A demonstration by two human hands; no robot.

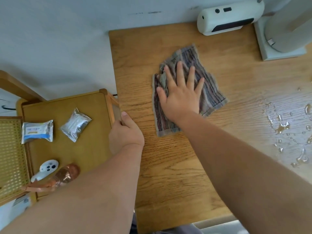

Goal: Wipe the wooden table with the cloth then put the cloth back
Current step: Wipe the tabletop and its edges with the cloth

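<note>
One rumpled, frayed grey-brown striped cloth (208, 92), pinned under right hand (181, 100) with fingers (179, 71) splayed; left hand (125, 132) clamped on light wooden tabletop (168, 166) edge; two silver foil sachets (37, 131) (76, 124).

Soft, even daylight fills the view, bright with only faint shadows. Pale glare glints off the spilled water (283, 125) on the wooden table (168, 166). Wide-angle distortion bows the table's edges; detail is slightly blurred throughout

Our right hand (181, 96) lies flat, palm down, fingers spread, arm stretched forward; our left hand (125, 132) is curled, thumb on top.
</note>
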